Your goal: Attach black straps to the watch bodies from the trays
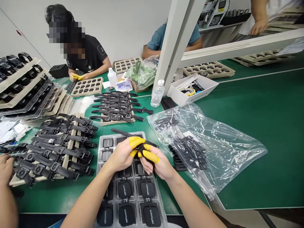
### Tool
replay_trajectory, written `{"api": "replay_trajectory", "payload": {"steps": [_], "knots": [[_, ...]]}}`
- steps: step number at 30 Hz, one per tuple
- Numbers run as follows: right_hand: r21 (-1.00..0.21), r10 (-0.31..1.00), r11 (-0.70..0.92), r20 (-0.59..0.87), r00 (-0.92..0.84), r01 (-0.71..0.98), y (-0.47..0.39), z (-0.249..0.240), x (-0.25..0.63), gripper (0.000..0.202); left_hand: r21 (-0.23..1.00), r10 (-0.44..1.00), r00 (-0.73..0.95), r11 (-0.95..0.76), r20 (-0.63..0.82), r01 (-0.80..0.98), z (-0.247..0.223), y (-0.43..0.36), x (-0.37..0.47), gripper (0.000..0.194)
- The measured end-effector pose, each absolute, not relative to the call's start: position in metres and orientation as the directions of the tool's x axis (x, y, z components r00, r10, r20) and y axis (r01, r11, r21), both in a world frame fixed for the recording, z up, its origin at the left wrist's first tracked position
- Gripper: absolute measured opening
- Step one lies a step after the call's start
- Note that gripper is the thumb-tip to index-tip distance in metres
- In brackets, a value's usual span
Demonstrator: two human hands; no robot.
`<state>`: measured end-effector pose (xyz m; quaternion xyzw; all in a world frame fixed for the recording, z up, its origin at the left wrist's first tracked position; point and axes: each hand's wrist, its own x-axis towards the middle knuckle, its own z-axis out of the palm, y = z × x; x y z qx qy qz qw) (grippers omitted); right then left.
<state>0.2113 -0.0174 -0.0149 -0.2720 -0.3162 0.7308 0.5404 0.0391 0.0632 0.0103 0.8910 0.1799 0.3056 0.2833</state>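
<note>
My left hand [125,152] and my right hand [155,160] meet over a clear plastic tray [135,186] of square black pieces. Yellow covers sit on several fingertips of both hands. Between them the fingers pinch a small black watch part [140,148], largely hidden by the fingers. A black strap [122,132] sticks out to the upper left, and another strap length shows to the right behind my fingers. Right of my hands, a clear plastic bag [220,152] lies with black straps [193,152] in and beside it.
Trays of black watches [57,145] stand at left, beside tall tray stacks [21,85]. Another watch tray [116,109] lies ahead. A bottle [157,94] and white box [192,88] stand near a white post [172,44]. One person [87,57] works opposite; another's hand [6,167] is at far left.
</note>
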Motion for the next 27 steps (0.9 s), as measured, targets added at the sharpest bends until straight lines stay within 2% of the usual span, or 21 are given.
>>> {"api": "replay_trajectory", "payload": {"steps": [6,11,16,21,27], "knots": [[-0.700,0.964,-0.239,-0.087,-0.252,-0.673,-0.016,-0.010,0.214,0.033,0.540,0.496,0.760,-0.809,0.419,0.230,0.013,0.061,0.040,0.049],[-0.668,0.955,-0.283,-0.127,-0.270,-0.688,-0.014,-0.009,0.219,0.034,0.559,0.517,0.793,-0.780,0.322,0.281,0.020,0.057,0.041,0.045],[-0.679,0.941,-0.319,-0.143,-0.308,-0.661,-0.013,-0.011,0.222,0.035,0.467,0.538,0.798,-0.799,0.273,0.379,0.022,0.057,0.042,0.037],[-0.649,0.945,-0.303,-0.113,-0.306,-0.698,-0.012,-0.012,0.222,0.036,0.542,0.526,0.794,-0.782,0.305,0.309,0.023,0.058,0.042,0.039],[-0.702,0.936,-0.324,-0.139,-0.324,-0.635,-0.012,-0.012,0.222,0.041,0.383,0.529,0.807,-0.825,0.263,0.415,0.022,0.056,0.043,0.035]]}}
